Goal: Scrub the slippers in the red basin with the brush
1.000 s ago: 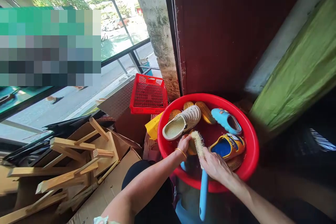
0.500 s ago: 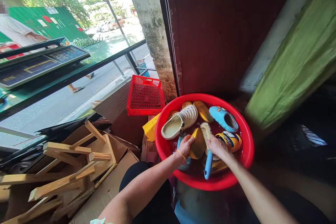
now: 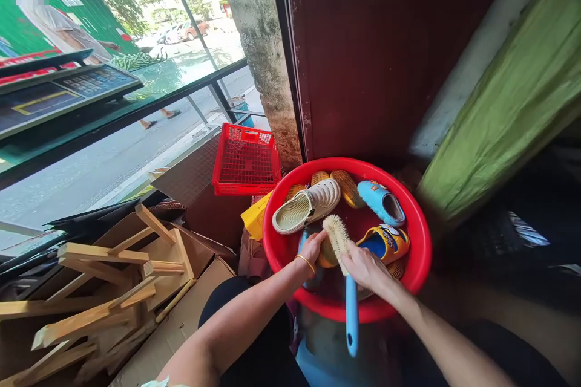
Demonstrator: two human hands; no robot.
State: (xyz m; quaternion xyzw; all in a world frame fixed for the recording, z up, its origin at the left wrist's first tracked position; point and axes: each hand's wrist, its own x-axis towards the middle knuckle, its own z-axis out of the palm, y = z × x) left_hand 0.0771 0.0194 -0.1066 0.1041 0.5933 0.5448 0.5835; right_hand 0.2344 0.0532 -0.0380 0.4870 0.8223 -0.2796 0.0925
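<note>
A red basin [image 3: 422, 266] holds water and several shoes. My left hand [image 3: 311, 252] grips a yellow shoe [image 3: 327, 256] near the basin's middle, mostly hidden behind the brush. My right hand [image 3: 363, 263] is closed on a scrubbing brush [image 3: 351, 314] with a blue handle; its pale bristles lie over the yellow shoe, beside my left fingertips. A cream clog [image 3: 313, 204] rests at the upper left of the basin, a light blue clog [image 3: 381, 201] at the upper right. Below that one sits a yellow clog with a blue inside [image 3: 385, 243].
Behind the basin to the left stands a red plastic crate [image 3: 247, 160]. Wooden stools [image 3: 122, 272] and cardboard lie at the left. A scale [image 3: 68, 94] is on a glass counter, with a person passing outside. Green sheeting [image 3: 499, 97] hangs at the right.
The brush has moved left and up onto the yellow shoe, its handle now pointing further down. The person outside has moved right, and the whole view has shifted slightly.
</note>
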